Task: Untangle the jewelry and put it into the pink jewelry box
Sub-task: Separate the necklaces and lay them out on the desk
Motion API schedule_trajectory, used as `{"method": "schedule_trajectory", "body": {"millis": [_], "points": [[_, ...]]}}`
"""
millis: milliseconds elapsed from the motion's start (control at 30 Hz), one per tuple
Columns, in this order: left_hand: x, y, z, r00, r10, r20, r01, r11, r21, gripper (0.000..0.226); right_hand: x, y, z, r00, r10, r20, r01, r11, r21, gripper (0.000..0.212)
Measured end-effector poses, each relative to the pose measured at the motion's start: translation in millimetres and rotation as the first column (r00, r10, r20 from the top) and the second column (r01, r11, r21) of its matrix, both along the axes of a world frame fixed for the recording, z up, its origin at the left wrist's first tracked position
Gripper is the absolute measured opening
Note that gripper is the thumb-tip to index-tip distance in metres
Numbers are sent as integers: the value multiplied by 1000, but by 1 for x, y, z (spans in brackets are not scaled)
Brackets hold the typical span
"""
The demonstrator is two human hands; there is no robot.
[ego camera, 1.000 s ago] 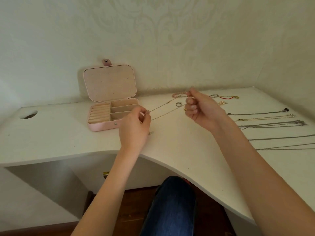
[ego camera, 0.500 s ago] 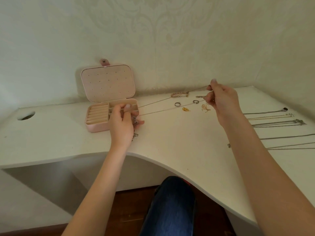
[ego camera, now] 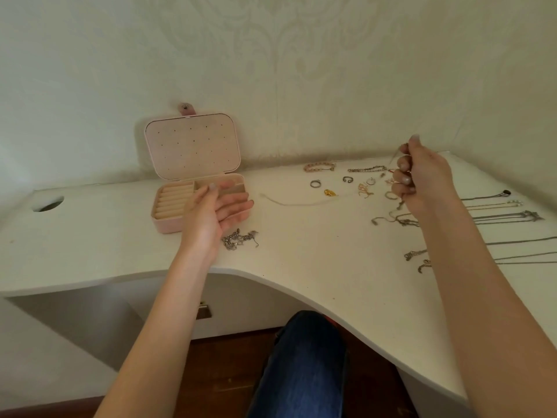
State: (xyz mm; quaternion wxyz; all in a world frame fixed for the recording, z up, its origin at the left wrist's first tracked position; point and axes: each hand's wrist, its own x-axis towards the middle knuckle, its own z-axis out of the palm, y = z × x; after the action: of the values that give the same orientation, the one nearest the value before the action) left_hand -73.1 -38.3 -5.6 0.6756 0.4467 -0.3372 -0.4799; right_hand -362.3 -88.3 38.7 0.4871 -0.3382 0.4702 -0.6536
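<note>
L hand (ego camera: 221, 211) is open w/ palm up, fingers straight and relaxed, holding nothing, hovering just in front of the pink jewelry box (ego camera: 193, 173), which sits lid-up on the white desk (ego camera: 316, 267) near the wall. A small tangled silver chain (ego camera: 239, 238) lies on the desk just beside the L wrist. R hand (ego camera: 422, 179) is raised toward the far right, fingers curled, pinching a thin chain (ego camera: 394, 156) at the top; can't tell where its other end goes. A pale thin chain (ego camera: 295, 202) lies between the box and the rings. Rings, bracelets & charms are scattered near the R hand; several necklaces (ego camera: 506, 217) are laid straight at the right edge.
</note>
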Motion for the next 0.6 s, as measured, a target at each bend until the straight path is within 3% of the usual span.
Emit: {"method": "schedule_trajectory", "body": {"millis": [133, 300, 367, 467, 533, 600], "points": [[-12, 2, 3, 978, -37, 203, 42, 999, -18, 27, 8, 1, 3, 982, 158, -103, -160, 987, -8, 28], [-41, -2, 5, 892, -74, 447, 104, 994, -43, 11, 26, 8, 14, 883, 384, -270, -405, 914, -27, 27], [-58, -6, 8, 853, -116, 509, 189, 977, -94, 21, 33, 11, 19, 833, 449, -323, -486, 873, -41, 26], [-88, -8, 20, 803, -269, 531, 373, 923, -96, 39, 42, 18, 28, 746, 552, -374, -614, 787, -63, 25], [-103, -10, 28, 797, -371, 477, 471, 875, -106, 30, 44, 22, 35, 724, 574, -383, -647, 758, -88, 24], [-108, -9, 30, 785, -451, 425, 539, 835, -110, 17, 41, 23, 42, 760, 531, -375, -608, 785, -119, 24]]}}
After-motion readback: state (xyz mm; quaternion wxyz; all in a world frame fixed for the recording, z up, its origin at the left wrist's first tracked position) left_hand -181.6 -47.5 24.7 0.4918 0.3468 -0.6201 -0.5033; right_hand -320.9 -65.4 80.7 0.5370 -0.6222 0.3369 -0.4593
